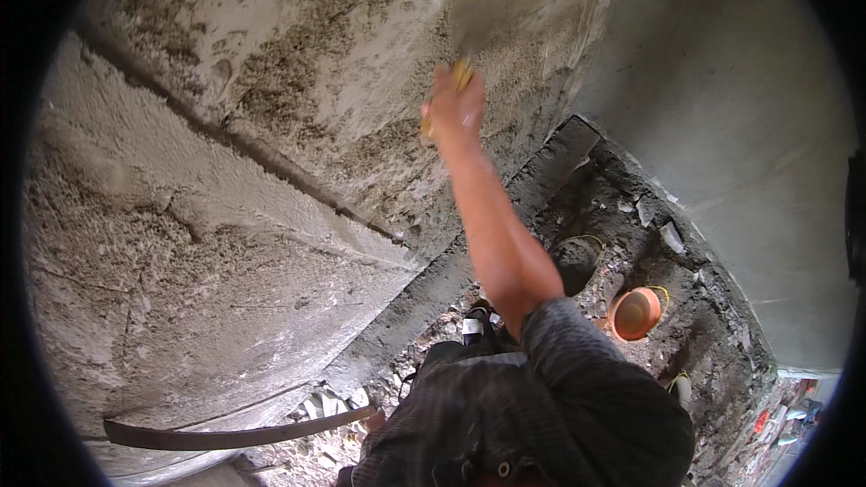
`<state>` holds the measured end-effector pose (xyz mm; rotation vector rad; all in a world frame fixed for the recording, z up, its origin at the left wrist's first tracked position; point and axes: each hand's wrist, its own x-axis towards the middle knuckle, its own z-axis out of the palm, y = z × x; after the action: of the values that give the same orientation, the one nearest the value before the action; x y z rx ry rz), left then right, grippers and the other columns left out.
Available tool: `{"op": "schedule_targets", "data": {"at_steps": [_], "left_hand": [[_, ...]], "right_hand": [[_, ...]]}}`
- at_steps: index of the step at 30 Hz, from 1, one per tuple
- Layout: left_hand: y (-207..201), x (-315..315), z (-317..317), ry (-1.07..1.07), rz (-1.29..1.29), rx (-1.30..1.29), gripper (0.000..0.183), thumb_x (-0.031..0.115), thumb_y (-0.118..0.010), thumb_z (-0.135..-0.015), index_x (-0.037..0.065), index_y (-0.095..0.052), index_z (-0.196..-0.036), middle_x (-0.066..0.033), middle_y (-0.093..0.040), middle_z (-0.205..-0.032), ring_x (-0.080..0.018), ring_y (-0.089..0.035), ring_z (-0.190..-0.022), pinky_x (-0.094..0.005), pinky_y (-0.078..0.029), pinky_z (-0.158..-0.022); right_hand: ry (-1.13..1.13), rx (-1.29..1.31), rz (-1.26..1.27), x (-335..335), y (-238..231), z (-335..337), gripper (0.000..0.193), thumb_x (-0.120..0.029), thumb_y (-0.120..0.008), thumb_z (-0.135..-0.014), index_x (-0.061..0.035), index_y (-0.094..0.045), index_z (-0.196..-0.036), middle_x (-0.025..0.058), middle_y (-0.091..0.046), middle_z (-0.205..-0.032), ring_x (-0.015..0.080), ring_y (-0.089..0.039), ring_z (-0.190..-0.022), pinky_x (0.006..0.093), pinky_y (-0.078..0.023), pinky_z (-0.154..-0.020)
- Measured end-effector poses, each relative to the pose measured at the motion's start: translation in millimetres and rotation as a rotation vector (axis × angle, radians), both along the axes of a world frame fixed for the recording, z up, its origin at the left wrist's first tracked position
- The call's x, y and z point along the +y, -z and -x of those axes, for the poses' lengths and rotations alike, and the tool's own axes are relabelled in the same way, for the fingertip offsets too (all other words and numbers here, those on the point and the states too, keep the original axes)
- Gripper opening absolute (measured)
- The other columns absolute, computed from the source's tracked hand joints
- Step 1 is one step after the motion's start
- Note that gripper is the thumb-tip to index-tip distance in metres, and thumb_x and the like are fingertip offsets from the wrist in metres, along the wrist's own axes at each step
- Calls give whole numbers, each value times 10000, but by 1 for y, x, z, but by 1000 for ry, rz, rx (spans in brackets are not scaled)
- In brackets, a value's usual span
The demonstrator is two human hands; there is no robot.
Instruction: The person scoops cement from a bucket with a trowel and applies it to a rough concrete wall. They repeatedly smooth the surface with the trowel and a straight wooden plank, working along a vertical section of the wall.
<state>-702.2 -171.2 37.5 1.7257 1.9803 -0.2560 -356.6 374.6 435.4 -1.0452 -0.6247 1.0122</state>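
Daylight is doing all the work here, soft and pretty even, nothing blown out. The smooth wall on the right is catching the most light, while the floor pit below is sitting in shadow. The raised right hand and the trowel above it are smearing with motion blur. Fisheye is bending the groove in the plastered wall, and a black vignette is eating the corners.

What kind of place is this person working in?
Most likely a building site. The right hand presses a trowel against a rough, part-plastered wall, and an orange pan sits among rubble on the ground below.
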Motion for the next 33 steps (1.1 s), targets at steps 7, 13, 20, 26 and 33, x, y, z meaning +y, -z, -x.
{"op": "schedule_targets", "data": {"at_steps": [7,13,20,26,33], "left_hand": [[27,118,0,-513,-127,-270,332,308,-489,-828,7,-579,-936,-206,-600,-850,-383,-572,-774,-454,-438,-661],[-15,161,-12,-670,-303,-504,336,318,-521,-827,-6,-599,-877,-230,-604,-873,-343,-581,-796,-370,-442,-710],[-46,177,106,-1379,-513,161,603,318,-507,-846,38,-281,-1330,-173,-275,-1365,-333,-257,-1256,-476,-248,-1011],[-173,289,149,-1604,-1338,-294,743,546,-210,-862,49,-49,-1391,-158,-3,-1451,-320,-25,-1340,-505,-56,-1072],[-219,279,146,-1570,-1536,-394,900,668,-178,-830,-12,61,-1370,-227,132,-1422,-321,96,-1334,-431,20,-1078]], "right_hand": [[84,98,168,-8,33,-24,268,-185,-520,-857,-36,-393,-1040,87,-453,-868,129,-466,-570,265,-422,-416],[7,48,105,-30,12,34,258,-142,-538,-836,-20,-425,-1033,116,-476,-891,140,-483,-553,255,-464,-447],[-19,-62,-204,-46,-46,-50,423,-308,-534,-839,-46,-471,-1165,161,-534,-1115,291,-573,-907,384,-464,-768],[44,90,374,-125,165,-123,368,-437,-579,-805,-89,-496,-891,8,-473,-759,98,-474,-587,225,-410,-457],[-501,-595,420,-239,282,-93,208,-266,-535,-837,-68,-473,-822,31,-453,-620,115,-446,-441,288,-389,-397]]}}
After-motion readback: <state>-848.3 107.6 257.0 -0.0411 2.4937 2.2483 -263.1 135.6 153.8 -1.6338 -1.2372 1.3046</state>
